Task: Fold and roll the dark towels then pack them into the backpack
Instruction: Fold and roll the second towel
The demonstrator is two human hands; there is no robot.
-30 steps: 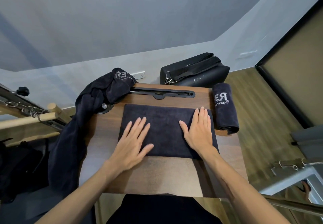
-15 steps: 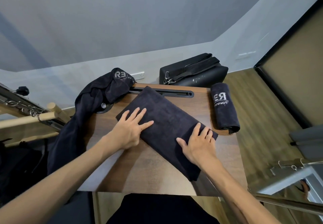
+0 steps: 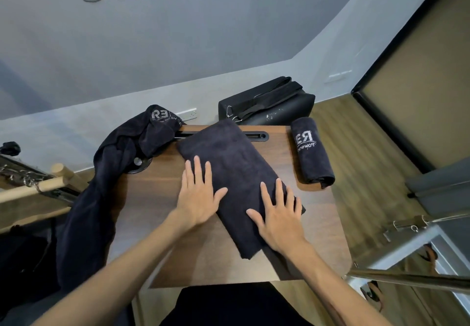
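Observation:
A folded dark towel (image 3: 234, 162) lies at a slant on the wooden table (image 3: 157, 224), its long side running from far left to near right. My left hand (image 3: 198, 198) rests flat on its left edge, fingers straight. My right hand (image 3: 277, 216) lies flat on its near right part. A rolled dark towel (image 3: 314, 155) with a white logo sits at the table's right edge. An unfolded dark towel (image 3: 109, 173) hangs over the far left corner. The black backpack (image 3: 269, 104) lies on the floor behind the table.
A black slot (image 3: 256, 136) runs along the table's far edge. A wooden bar with chains (image 3: 33, 185) stands to the left. Metal frame parts (image 3: 419, 226) sit low at the right. A grey wall is behind.
Both hands have turned the folded towel clockwise, from lying crosswise to running almost lengthwise away from me. The rolled towel and the hanging towel stayed where they were.

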